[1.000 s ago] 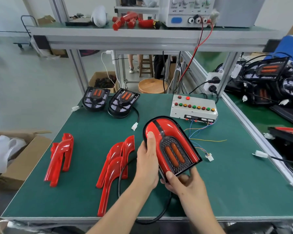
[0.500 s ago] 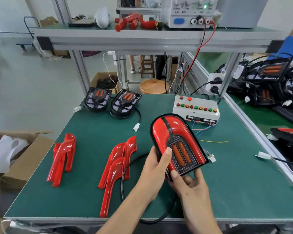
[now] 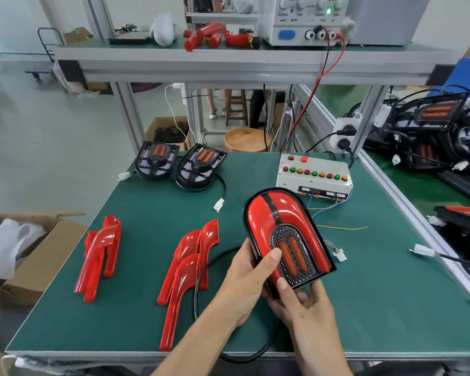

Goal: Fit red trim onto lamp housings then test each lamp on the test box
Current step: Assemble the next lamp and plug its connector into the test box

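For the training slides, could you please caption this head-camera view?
Both hands, left hand and right hand, hold a red-trimmed lamp above the green bench, near the test box.

Power supply cut off at top edge, lamp underside hidden (right hand fingers beneath), panel labels unreadable.
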`<state>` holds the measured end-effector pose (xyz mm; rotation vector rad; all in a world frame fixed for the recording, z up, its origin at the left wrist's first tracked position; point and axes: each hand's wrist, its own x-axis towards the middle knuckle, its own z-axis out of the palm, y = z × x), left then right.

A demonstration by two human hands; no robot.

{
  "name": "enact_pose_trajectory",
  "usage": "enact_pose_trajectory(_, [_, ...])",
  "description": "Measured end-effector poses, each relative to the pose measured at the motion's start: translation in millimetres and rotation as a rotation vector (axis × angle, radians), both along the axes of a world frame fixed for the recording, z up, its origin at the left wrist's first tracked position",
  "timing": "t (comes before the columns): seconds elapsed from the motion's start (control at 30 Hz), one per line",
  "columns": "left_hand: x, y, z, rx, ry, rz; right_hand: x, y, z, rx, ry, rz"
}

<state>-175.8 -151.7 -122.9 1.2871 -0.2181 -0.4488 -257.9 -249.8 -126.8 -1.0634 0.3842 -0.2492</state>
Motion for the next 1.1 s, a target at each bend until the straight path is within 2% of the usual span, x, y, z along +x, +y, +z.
enact_pose_trajectory(0.1, [4.1,1.2,-0.4,0.0,-0.01,0.026,-5.6,-6.8,7.2,-0.149,0.161,0.072])
enact_pose_trajectory(0.13, [5.6,2.4,-0.2,-0.001,-0.014,0.029,-7.7,-12.1,9.8,-0.264,0.228,0.033])
enact_pose_trajectory(0.2, [7.7,5.2,0.0,-0.007,-0.021,0.022,-11.4,-25.3,18.3,-0.529,0.31,-0.205])
enact_pose_trajectory(0.27, [9.6,7.6,0.7,-0.001,-0.036,0.012,-9.8,-37.5,34.8,-0.686,0.226,-0.417])
enact_pose_trajectory(0.33, [10.9,8.4,1.6,0.039,-0.072,-0.006,3.8,-47.7,49.6,-0.798,0.118,-0.472])
enact_pose_trajectory(0.43, [10.0,9.5,4.5,0.117,-0.148,-0.047,43.7,-59.0,77.0,-0.98,0.029,-0.335])
enact_pose_trajectory(0.5, [9.3,10.0,6.5,0.159,-0.189,-0.087,71.3,-63.7,93.9,-1.068,0.045,-0.084])
enact_pose_trajectory(0.6, [8.4,11.9,7.7,0.203,-0.222,-0.128,99.4,-64.4,112.7,-0.97,0.095,0.311])
enact_pose_trajectory(0.77, [9.4,17.9,2.7,0.267,-0.265,-0.173,112.8,-73.3,115.0,-0.817,0.203,0.568])
enact_pose_trajectory(0.87, [8.9,18.0,-2.6,0.286,-0.273,-0.204,111.8,-79.8,113.6,-0.759,0.232,0.646])
enact_pose_trajectory(1.1, [11.9,16.1,-5.7,0.271,-0.252,-0.239,112.3,-81.3,111.2,-0.769,0.192,0.635])
